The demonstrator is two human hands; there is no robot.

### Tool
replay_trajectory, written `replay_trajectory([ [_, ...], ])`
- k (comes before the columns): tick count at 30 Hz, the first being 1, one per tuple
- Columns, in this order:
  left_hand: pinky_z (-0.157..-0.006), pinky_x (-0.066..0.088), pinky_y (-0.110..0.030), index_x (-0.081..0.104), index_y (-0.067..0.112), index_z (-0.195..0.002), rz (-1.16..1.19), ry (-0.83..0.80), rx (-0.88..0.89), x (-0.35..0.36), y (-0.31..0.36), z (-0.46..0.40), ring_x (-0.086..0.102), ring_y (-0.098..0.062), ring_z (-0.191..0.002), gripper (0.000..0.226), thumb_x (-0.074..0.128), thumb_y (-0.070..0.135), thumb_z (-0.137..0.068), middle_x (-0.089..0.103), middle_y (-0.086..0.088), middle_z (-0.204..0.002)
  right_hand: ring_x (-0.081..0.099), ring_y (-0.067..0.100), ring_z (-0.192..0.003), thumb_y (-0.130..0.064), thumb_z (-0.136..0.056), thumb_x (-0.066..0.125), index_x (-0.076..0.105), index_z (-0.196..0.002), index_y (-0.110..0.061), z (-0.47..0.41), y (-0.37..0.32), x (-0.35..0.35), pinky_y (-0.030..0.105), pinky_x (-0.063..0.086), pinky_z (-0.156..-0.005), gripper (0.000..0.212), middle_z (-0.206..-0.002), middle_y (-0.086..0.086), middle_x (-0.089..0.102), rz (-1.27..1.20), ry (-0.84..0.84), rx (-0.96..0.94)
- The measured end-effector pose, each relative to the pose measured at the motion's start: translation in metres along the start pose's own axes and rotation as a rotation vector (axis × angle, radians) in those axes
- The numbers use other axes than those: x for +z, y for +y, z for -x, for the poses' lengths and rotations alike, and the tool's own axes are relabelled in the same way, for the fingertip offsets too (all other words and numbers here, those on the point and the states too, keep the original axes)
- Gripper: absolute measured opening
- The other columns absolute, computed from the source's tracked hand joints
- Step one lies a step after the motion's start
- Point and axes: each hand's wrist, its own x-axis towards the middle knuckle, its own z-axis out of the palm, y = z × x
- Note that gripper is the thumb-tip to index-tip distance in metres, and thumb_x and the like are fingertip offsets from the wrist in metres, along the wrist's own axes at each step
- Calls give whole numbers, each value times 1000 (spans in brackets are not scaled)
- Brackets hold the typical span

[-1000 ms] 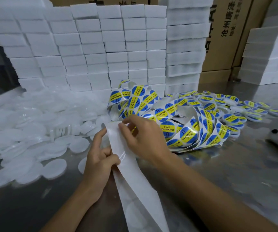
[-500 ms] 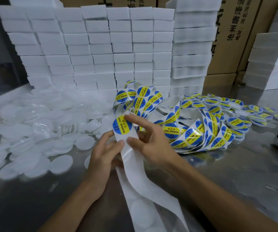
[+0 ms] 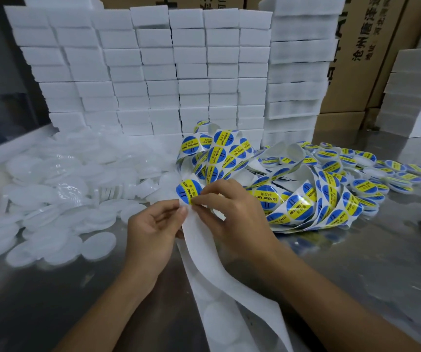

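Round blue-and-yellow sticker [image 3: 188, 191] tops the white backing strip [image 3: 205, 252]; pinched.

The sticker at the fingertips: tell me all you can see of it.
The sticker is round and glossy: blue, with a yellow band printed SOLDERING PASTE in black. It sits on the white strip, just above the strip's bare part, tilted, facing the camera, off the table. The right hand pinches its lower right edge; the left hand pinches the strip just below it.

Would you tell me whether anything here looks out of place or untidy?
Nothing looks damaged, but the label strip lies in a tangled heap by the right hand, and white lids sprawl loosely at left.
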Motion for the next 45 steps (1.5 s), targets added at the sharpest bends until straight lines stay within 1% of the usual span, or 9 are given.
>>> replay_trajectory([
  [7,-61,54,-17,75,34,-74,-128,-61,119,1,0,1,67,-2,-68,32,67,6,-87,74,8,-75,63,29,-73,-16,-93,67,75,-90,-5,-3,-1,-4,40,50,-59,14,-86,8,69,69,-32,-154],
  [14,-69,54,-16,74,42,-76,-178,-82,167,1,2,1,66,0,-71,38,68,6,-86,74,12,-76,61,26,-70,-14,-91,64,71,-83,-4,-3,-5,0,38,48,-57,14,-80,7,66,79,4,-131],
  [22,-64,47,-6,71,40,-69,-225,-64,211,-2,2,1,65,7,-68,42,70,1,-85,73,18,-73,55,10,-65,-15,-89,60,67,-85,-8,-3,2,-4,33,49,-59,11,-80,-1,62,-157,27,248],
  [30,-61,46,-8,67,38,-75,-461,-41,266,-10,-4,-4,62,-2,-65,32,72,8,-84,70,16,-71,47,13,-62,-16,-94,53,58,-76,-15,-5,13,-8,26,37,-56,18,-67,-4,56,-191,-32,540],
  [34,-61,46,-15,65,36,-74,-552,-14,232,-15,-7,-6,61,-4,-64,28,74,11,-83,67,10,-66,54,15,-62,-15,-93,54,65,-79,-11,-8,17,-13,29,43,-60,17,-63,0,62,-214,33,683],
  [37,-57,42,-14,63,30,-65,-690,-101,257,-21,-5,-7,57,-7,-62,21,74,25,-82,63,13,-63,64,10,-59,-8,-94,56,71,-87,-6,-12,11,-15,31,56,-65,16,-68,1,70,-473,121,764],
  [39,-61,50,-27,67,23,-71,-796,-218,217,-27,-3,-8,59,-9,-62,15,72,31,-82,65,10,-66,68,13,-64,-3,-93,58,72,-91,-1,-14,5,-17,34,60,-72,15,-72,6,72,-598,175,757],
  [41,-62,52,-45,64,10,-77,-890,-334,135,-31,-1,-8,60,-21,-64,25,65,35,-78,65,-2,-70,70,14,-69,-1,-92,61,74,-92,-3,-15,-2,-17,34,61,-75,13,-74,7,74,-704,182,746],
  [45,-61,49,-54,57,-3,-85,-958,-449,37,-35,6,-9,62,-34,-72,41,51,33,-64,64,-18,-79,72,13,-73,-5,-89,68,77,-88,-11,-14,-13,-14,33,61,-78,11,-74,4,75,-786,121,753],
])
